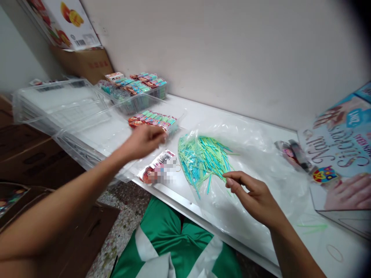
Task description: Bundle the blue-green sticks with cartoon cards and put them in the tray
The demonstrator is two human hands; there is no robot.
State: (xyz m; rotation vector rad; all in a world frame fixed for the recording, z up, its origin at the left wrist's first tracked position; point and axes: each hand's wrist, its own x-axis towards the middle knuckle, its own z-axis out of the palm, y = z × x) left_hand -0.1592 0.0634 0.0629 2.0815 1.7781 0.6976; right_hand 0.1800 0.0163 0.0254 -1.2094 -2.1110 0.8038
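Far left: brown cardboard boxes (29, 154) stand on a speckled stone floor (124, 220). A fruit-printed carton (68, 23) leans in the corner. A plain pale wall (232, 50) runs behind the whole bench.

The white table (185, 110) is set against that wall. Clear plastic trays (58, 104) fill its left end, the nearest one overhanging the front edge. Behind them are stacked colourful packs (136, 85).

The left hand (143, 141) is motion-blurred, at the right corner of the nearest tray, over a row of packs (153, 119) standing there. Its fingers are curled inward, at or just beside the packs; cannot tell whether they grip one.

A printed card (159, 170) lies flat on the table just below that hand, near the front edge.

Centre: sticks (203, 158) — thin, green and blue — are heaped loosely on a clear plastic bag (261, 150) spread over the table.

The right hand (255, 197) is over the bag at the heap's lower right. Thumb and forefinger are drawn into a narrow pinch at the nearest sticks; cannot tell whether one is between them.

Right: a small packet (292, 154) lies beside a nail-sticker box (342, 154). A rubber band (334, 253) lies near the front right corner.

Below the table edge is a green and white garment (174, 239).
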